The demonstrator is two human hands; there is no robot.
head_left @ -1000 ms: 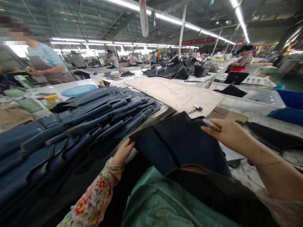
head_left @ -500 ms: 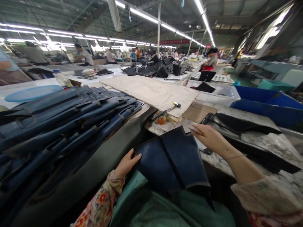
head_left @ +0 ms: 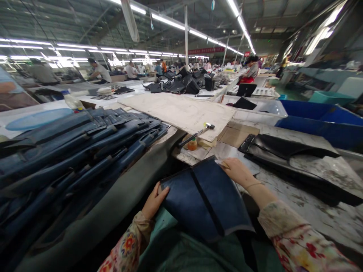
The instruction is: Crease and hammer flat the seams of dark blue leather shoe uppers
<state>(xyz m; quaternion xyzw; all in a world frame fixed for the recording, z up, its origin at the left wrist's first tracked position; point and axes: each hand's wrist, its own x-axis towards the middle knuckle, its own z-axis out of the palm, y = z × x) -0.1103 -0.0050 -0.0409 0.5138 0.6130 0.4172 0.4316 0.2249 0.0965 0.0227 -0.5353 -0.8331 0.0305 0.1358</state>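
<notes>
A dark blue leather-like panel with a black strip down its middle lies tilted over my green-covered lap. Its left corner is gripped by my left hand, thumb on top and fingers underneath. At the upper right corner, my right hand is pinched closed around a small pale thing with a thin brownish edge, too small to name. Its fingertips touch or nearly touch the panel's edge. Beyond the panel, a small jar of orange-brown liquid stands beside a brush with a dark handle.
Overlapping blue panels cover the left side. A beige sheet lies ahead. Black leather-like pieces rest on the right, near a white bin and a blue bin. Several people work farther off.
My right hand has moved left and slightly down, close onto the panel's upper right corner. The panel has shifted a little; my left hand keeps its hold.
</notes>
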